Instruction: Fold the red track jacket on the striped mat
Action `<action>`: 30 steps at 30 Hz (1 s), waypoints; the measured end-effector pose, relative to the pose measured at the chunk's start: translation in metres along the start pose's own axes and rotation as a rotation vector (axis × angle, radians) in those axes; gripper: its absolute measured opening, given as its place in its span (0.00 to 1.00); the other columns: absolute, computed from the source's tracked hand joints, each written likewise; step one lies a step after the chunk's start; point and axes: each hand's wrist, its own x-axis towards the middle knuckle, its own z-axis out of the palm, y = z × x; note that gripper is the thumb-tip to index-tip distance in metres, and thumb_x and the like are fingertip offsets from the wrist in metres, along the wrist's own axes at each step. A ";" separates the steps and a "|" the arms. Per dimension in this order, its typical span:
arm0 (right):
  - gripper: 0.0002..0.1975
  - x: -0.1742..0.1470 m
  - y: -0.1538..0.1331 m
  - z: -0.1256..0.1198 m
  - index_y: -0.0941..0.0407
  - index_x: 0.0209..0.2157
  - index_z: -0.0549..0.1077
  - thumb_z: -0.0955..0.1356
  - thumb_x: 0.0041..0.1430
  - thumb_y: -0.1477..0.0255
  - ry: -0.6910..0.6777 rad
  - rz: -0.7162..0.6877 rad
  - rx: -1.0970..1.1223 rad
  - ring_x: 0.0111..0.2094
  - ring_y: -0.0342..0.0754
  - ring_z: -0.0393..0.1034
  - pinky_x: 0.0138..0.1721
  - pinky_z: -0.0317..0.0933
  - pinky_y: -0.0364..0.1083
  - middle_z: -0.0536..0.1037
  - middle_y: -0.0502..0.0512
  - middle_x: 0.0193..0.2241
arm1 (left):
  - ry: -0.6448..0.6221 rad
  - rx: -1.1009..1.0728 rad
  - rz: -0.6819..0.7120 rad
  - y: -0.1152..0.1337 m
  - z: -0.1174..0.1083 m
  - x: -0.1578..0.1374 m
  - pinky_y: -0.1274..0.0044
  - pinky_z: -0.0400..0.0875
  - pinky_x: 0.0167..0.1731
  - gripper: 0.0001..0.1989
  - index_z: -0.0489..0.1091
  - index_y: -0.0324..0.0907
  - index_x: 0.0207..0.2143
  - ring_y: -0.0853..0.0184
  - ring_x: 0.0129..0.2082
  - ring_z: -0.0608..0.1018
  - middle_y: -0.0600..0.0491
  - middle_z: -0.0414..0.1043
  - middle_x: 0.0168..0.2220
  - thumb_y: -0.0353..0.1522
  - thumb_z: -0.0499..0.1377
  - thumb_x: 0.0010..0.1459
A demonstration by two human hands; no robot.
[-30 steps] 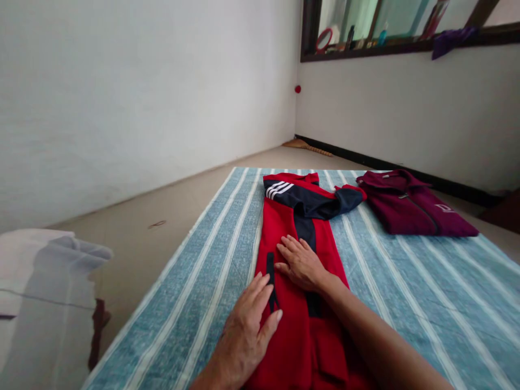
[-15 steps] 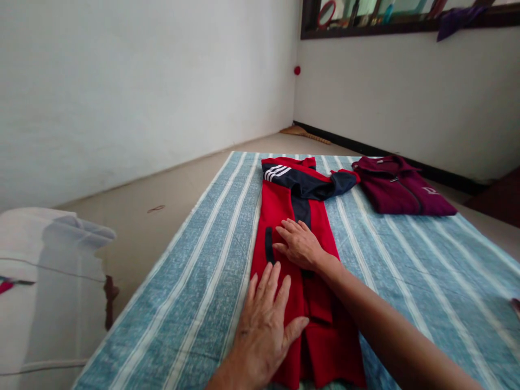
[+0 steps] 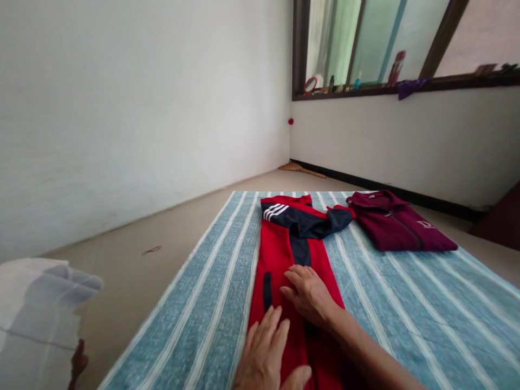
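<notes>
Red jacket [image 3: 284, 254] laid out lengthwise on the striped blue cloth [image 3: 406, 303]. Both hands flat and open on its near half, left [image 3: 266, 357] closest, right [image 3: 311, 295] just beyond. Maroon jacket [image 3: 400, 227] folded off to the right.

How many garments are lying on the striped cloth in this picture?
2. A red jacket lies lengthwise in the middle, under the left hand and right hand. A folded maroon jacket lies at the far right of the striped cloth. Nothing else shows.

We see a red jacket [image 3: 280, 254] with navy panels and white stripes, a maroon top [image 3: 400, 227], and a blue-and-white striped cloth [image 3: 406, 303].
</notes>
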 end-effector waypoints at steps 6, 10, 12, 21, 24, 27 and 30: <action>0.11 0.020 0.055 -0.014 0.56 0.38 0.75 0.62 0.61 0.68 0.205 0.191 0.131 0.39 0.52 0.73 0.41 0.64 0.48 0.78 0.58 0.37 | -0.044 0.065 -0.206 -0.059 0.036 0.101 0.64 0.66 0.55 0.21 0.66 0.34 0.53 0.57 0.58 0.67 0.39 0.66 0.57 0.34 0.50 0.61; 0.13 0.041 0.094 -0.019 0.55 0.34 0.76 0.61 0.61 0.67 0.291 0.246 0.122 0.37 0.51 0.73 0.39 0.64 0.47 0.78 0.57 0.36 | -0.091 0.140 -0.379 -0.087 0.065 0.164 0.61 0.63 0.55 0.21 0.66 0.30 0.54 0.53 0.60 0.65 0.34 0.63 0.58 0.31 0.48 0.61; 0.13 0.058 0.104 -0.027 0.54 0.34 0.76 0.61 0.61 0.69 0.288 0.250 0.065 0.37 0.50 0.74 0.39 0.64 0.45 0.79 0.56 0.36 | -0.079 0.149 -0.388 -0.093 0.076 0.178 0.58 0.60 0.56 0.22 0.65 0.30 0.55 0.51 0.61 0.62 0.34 0.61 0.59 0.31 0.48 0.60; 0.11 0.198 0.089 -0.044 0.56 0.38 0.77 0.63 0.61 0.71 0.087 0.219 -0.170 0.42 0.54 0.73 0.39 0.62 0.46 0.79 0.58 0.38 | -0.068 0.104 -0.445 -0.091 0.088 0.174 0.57 0.55 0.59 0.24 0.63 0.33 0.58 0.54 0.64 0.58 0.39 0.56 0.63 0.31 0.49 0.60; 0.11 0.247 0.073 -0.028 0.58 0.40 0.76 0.64 0.62 0.69 0.015 0.206 -0.191 0.44 0.53 0.72 0.42 0.63 0.48 0.78 0.59 0.40 | -0.049 0.044 -0.433 -0.091 0.089 0.172 0.56 0.55 0.59 0.23 0.64 0.34 0.57 0.53 0.63 0.59 0.40 0.58 0.62 0.31 0.49 0.60; 0.13 0.289 0.062 -0.010 0.57 0.46 0.71 0.65 0.63 0.65 -0.041 0.218 -0.204 0.45 0.50 0.70 0.46 0.65 0.53 0.74 0.57 0.45 | -0.075 0.005 -0.430 -0.092 0.090 0.171 0.54 0.56 0.58 0.24 0.64 0.32 0.57 0.52 0.63 0.59 0.39 0.57 0.62 0.32 0.49 0.59; 0.14 0.319 0.058 0.009 0.58 0.48 0.70 0.62 0.66 0.66 -0.080 0.262 -0.206 0.46 0.50 0.69 0.47 0.64 0.53 0.71 0.56 0.48 | -0.079 -0.006 -0.430 -0.092 0.091 0.169 0.52 0.55 0.58 0.25 0.64 0.31 0.57 0.52 0.63 0.57 0.38 0.56 0.62 0.32 0.48 0.60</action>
